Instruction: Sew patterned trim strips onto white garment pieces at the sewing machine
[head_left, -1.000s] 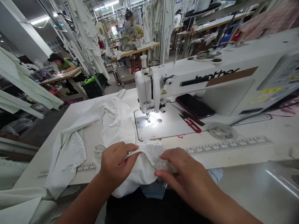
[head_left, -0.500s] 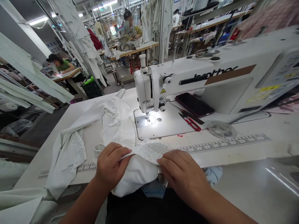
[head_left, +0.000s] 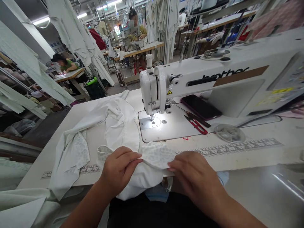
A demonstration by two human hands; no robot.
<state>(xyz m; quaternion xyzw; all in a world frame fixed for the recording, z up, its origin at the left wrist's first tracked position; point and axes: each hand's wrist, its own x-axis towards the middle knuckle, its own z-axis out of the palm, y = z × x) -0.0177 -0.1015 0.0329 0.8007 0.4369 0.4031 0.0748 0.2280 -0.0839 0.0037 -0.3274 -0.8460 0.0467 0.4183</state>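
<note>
A white garment [head_left: 123,128] with a grey-spotted inner side is spread over the left of the sewing table and hangs over its front edge. My left hand [head_left: 121,171] pinches the edge of its fabric between thumb and fingers. Further right along that same edge, my right hand [head_left: 194,177] has its fingertips closed on the cloth. The spotted strip [head_left: 158,155] lies stretched between both hands. Just beyond is the white sewing machine [head_left: 153,91], its lit needle area [head_left: 152,121] apart from the fabric.
Red-handled thread snips [head_left: 197,125], a dark phone [head_left: 201,107] and a clear round dish [head_left: 230,133] lie right of the needle plate. A ruler strip [head_left: 237,147] runs along the table front. Co-workers sit at machines behind, among hanging white cloth [head_left: 71,31].
The view has shifted slightly, so the machine and table sit a little further right. Both hands keep their grip on the fabric edge, with the right hand a little further right.
</note>
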